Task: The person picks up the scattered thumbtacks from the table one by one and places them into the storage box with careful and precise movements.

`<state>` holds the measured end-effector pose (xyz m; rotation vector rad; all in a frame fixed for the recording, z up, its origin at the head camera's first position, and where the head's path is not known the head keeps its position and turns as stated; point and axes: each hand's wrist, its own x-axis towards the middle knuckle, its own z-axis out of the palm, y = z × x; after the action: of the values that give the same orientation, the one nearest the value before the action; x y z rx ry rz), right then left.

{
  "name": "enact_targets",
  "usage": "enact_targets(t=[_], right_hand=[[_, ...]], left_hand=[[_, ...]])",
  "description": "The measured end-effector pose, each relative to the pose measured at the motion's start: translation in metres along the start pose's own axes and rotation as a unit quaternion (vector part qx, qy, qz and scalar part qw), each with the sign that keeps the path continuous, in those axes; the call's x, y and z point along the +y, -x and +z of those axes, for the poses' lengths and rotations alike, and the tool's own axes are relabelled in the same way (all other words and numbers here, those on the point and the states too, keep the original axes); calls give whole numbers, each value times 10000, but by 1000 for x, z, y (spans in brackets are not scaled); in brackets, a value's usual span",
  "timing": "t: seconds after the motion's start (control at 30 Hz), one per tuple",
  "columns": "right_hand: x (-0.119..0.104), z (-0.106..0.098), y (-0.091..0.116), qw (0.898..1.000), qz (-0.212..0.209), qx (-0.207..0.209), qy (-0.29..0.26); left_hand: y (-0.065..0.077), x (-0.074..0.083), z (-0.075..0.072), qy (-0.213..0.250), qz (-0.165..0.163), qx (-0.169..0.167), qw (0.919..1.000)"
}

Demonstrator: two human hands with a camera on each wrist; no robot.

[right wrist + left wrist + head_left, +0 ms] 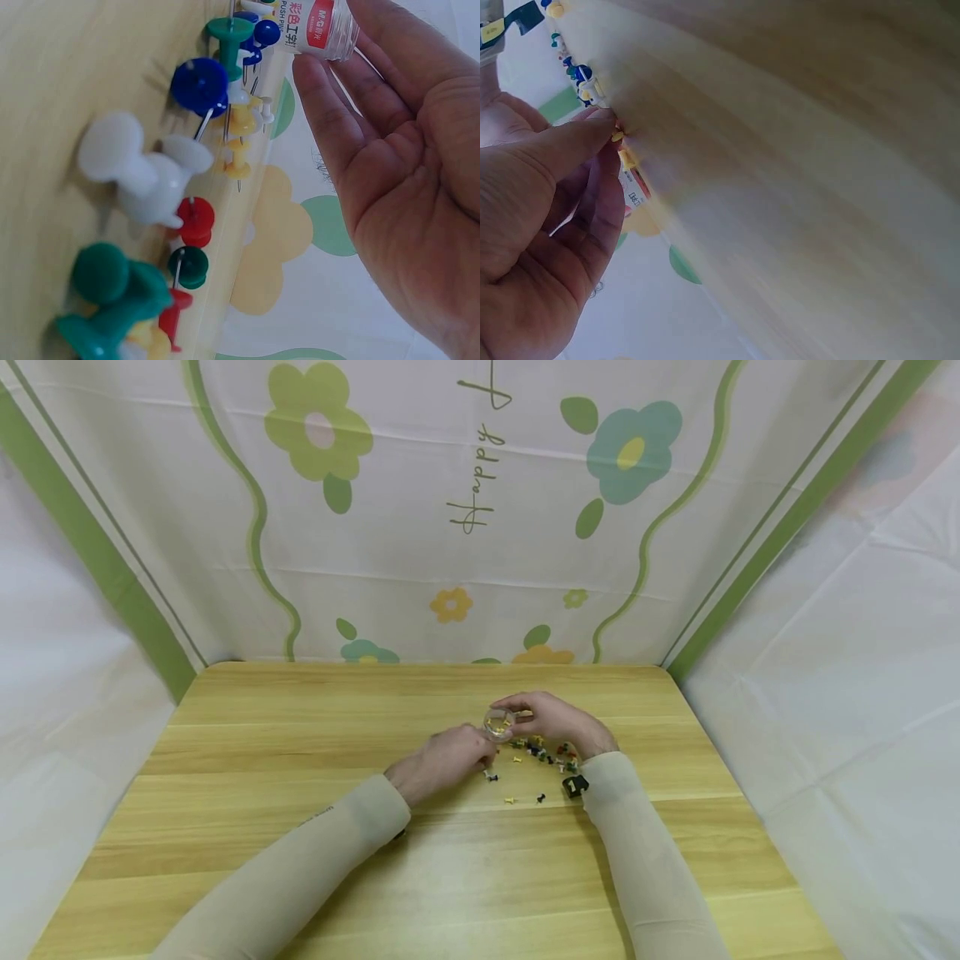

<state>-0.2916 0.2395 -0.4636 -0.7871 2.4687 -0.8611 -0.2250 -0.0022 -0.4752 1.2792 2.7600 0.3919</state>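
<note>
Nearest me, loose push pins (510, 800) lie on the table (450, 885). The left hand (446, 762) seems to pinch a yellow pin (617, 136), partly hidden; beyond, the right hand (553, 718) grips the clear jar (321, 28). Best to take plastic heads, keeping points off skin.

Landmark: jar (321, 28), on or just above surface (420, 885), can't tell. Some pushpins (507, 722) inside. Left hand (448, 755) to its left, right hand (557, 720) right. Pushpin cluster (536, 749) front-right; stray pushpins (510, 800) in front. Cloth (405, 543) behind.
</note>
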Motion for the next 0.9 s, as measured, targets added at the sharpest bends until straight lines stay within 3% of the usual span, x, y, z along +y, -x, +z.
enact_targets(t=[0.37, 0.67, 0.9], right_hand=[[-1, -1, 1, 10000, 28, -10, -35], [0, -1, 1, 10000, -55, -51, -50], [0, 0, 1, 10000, -29, 0, 0]], left_hand=[[-1, 0, -8, -95, -148, 228, 9996], [-4, -4, -18, 476, -335, 560, 9967], [-11, -7, -21, 443, -632, 865, 9933]])
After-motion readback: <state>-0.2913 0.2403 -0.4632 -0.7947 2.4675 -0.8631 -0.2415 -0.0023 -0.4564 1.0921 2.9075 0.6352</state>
